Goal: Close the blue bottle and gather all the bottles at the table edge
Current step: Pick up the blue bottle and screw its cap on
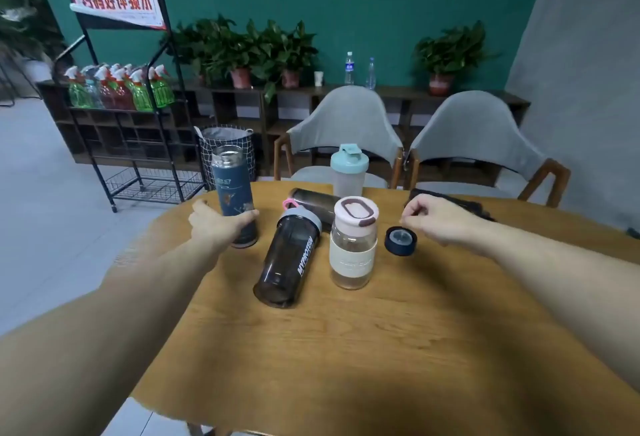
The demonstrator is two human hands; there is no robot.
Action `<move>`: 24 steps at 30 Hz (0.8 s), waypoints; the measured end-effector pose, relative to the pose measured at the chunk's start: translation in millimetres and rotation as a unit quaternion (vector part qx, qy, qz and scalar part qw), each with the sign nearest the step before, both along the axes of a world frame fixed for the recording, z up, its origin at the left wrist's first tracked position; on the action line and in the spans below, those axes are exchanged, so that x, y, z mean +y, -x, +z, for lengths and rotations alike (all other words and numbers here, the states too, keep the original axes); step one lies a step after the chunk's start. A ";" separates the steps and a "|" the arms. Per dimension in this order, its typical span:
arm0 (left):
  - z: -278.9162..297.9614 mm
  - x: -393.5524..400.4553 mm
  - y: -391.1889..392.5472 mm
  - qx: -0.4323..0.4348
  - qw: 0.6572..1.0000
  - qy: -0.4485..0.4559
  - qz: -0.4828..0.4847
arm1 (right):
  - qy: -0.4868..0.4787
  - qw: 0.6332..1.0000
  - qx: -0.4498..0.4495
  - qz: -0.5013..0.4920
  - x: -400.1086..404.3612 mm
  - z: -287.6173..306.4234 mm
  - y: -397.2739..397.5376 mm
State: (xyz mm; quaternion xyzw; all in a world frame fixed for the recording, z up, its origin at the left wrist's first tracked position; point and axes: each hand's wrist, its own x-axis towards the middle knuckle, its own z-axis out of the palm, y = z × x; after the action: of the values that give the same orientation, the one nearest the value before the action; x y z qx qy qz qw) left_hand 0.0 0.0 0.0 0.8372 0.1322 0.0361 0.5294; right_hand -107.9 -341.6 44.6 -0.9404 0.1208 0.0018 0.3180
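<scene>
The blue bottle (233, 189) stands upright and uncapped at the table's left. My left hand (216, 226) is wrapped around its lower part. Its dark blue cap (400, 241) lies on the wooden table (346, 349), just below and left of my right hand (438, 219). That hand hovers with curled fingers and holds nothing. A dark shaker bottle (287, 259) lies on its side in the middle. A second dark bottle (317, 201) lies behind it. A glass bottle with a pink lid (353, 241) stands upright. A clear shaker with a mint lid (348, 170) stands at the far edge.
Two grey chairs (346, 124) (474, 134) face the table's far side. A black object (464, 205) lies on the table behind my right hand. A metal rack of spray bottles (121, 89) and a basket (227, 148) stand at the left, with potted plants on a shelf behind.
</scene>
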 end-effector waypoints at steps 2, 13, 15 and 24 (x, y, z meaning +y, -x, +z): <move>-1.2 0.2 -17.8 -0.022 1.000 0.019 -0.001 | 0.052 0.998 0.023 -0.009 -5.2 -9.5 -17.9; -19.1 -9.4 -67.7 -0.097 0.992 0.070 -0.040 | 0.156 0.972 0.174 0.006 -16.7 -61.1 -74.3; -18.9 -8.6 -65.9 -0.109 0.991 0.056 -0.058 | 0.162 0.970 0.180 0.002 -13.1 -62.3 -77.3; -5.0 -4.0 -30.4 -0.118 0.988 0.024 -0.097 | 0.170 0.976 0.135 -0.033 -5.4 -64.3 -58.7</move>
State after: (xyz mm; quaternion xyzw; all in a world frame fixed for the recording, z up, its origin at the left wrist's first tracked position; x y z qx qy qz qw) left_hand 30.4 -4.0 -5.0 0.8232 -0.0121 0.0801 0.5619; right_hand -49.2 -347.0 -19.7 -0.9671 0.1926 0.0980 0.1342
